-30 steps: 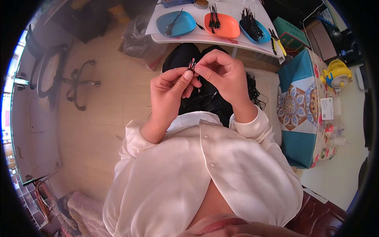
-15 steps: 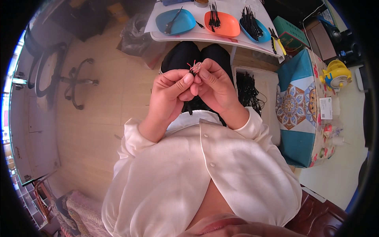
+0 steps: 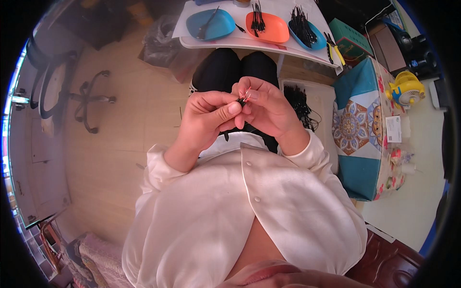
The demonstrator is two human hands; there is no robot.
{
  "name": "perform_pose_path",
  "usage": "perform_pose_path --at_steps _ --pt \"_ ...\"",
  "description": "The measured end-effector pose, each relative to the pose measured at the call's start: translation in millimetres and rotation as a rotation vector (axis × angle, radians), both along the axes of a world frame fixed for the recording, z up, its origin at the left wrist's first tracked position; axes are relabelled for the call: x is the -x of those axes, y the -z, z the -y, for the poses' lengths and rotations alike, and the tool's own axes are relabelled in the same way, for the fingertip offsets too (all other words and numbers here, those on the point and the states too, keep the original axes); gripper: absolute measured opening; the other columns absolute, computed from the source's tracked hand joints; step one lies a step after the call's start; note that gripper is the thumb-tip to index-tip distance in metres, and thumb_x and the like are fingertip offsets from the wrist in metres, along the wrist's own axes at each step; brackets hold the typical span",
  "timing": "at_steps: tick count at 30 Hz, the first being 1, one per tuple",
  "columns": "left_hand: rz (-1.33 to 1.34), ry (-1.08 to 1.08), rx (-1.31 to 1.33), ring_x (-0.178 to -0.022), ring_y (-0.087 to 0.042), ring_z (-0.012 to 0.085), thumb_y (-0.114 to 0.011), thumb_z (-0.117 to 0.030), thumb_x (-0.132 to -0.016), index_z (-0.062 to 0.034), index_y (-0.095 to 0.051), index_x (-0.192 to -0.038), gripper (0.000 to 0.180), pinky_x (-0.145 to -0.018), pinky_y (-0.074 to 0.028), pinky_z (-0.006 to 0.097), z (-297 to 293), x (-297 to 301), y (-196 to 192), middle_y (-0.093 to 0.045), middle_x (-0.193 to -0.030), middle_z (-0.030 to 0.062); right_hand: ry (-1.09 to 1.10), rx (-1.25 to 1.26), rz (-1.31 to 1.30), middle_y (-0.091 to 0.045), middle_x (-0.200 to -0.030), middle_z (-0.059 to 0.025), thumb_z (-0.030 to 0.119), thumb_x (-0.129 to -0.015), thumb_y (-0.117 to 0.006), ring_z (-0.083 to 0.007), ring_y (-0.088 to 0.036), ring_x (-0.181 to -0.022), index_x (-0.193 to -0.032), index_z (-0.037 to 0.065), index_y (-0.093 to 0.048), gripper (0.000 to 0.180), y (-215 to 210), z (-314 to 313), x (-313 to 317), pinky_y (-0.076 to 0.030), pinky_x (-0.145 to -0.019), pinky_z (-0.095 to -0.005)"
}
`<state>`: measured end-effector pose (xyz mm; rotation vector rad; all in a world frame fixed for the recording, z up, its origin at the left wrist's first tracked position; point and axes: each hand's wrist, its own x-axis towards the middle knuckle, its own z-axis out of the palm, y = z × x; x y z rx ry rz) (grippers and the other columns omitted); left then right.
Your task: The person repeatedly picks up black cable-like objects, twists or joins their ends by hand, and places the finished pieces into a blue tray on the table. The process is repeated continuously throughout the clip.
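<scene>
Room: wooden floor is stretching under a seated person in a cream blouse; a white counter is standing just beyond the knees.
Counter: it is carrying a blue dish, an orange dish and a second blue dish, the last two holding bundles of thin black pieces.
Left hand: it is curling in, thumb and forefinger narrowing onto a small black piece.
Right hand: its fingertips are closing on the same piece from the other side, touching the left hand's thumb.
Small black piece: it is sitting between the two hands' fingertips, above the lap, well apart from the dishes; its exact kind is too small to tell.
Change: the hands are sitting lower and nearer the chest than half a second ago, and the reddish tips that were sticking up between the fingers are now mostly hidden.
Surroundings: an office chair is standing at the left, a patterned teal box at the right, with loose black pieces lying on the floor beside it.
</scene>
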<state>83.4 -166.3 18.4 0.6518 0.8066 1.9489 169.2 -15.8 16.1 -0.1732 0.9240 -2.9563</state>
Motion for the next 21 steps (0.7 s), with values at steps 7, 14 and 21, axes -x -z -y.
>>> perform_pose_path --at_steps 7,14,21 --pt "-0.064 0.105 0.062 -0.066 -0.06 0.0123 -0.059 -0.002 -0.092 0.0089 -0.066 -0.099 0.015 -0.049 -0.041 0.018 4.0 7.1 3.8 -0.067 -0.085 0.0159 0.047 -0.337 0.154 -0.057 -0.081 0.0008 0.017 -0.09 -0.06 -0.0034 -0.053 -0.065 -0.091 0.005 -0.055 0.014 -13.6 -9.6 -7.0 -0.044 -0.057 -0.0164" --pt "-0.045 0.066 0.142 -0.056 -0.042 0.005 -0.06 -0.008 -0.094 0.0077 -0.067 -0.098 0.018 -0.051 -0.034 0.02 2.7 -0.8 -3.9 -0.065 -0.074 0.0084 0.053 -0.426 0.103 -0.057 -0.08 0.002 0.015 -0.088 -0.063 -0.0009 -0.05 -0.062 -0.093 0.006 -0.054 0.014 -12.7 -13.2 -6.4 -0.039 -0.052 -0.0134" --pt "-0.125 0.095 0.19 -0.059 -0.043 0.0049 -0.059 -0.009 -0.095 0.0082 -0.065 -0.104 0.021 -0.053 -0.034 0.019 3.5 1.2 -11.0 -0.064 -0.077 0.0073 0.125 -0.411 0.179 -0.058 -0.084 0.0025 0.015 -0.09 -0.065 -0.0021 -0.057 -0.069 -0.095 0.006 -0.055 0.014 -17.3 -13.6 -8.8 -0.049 -0.059 -0.0148"
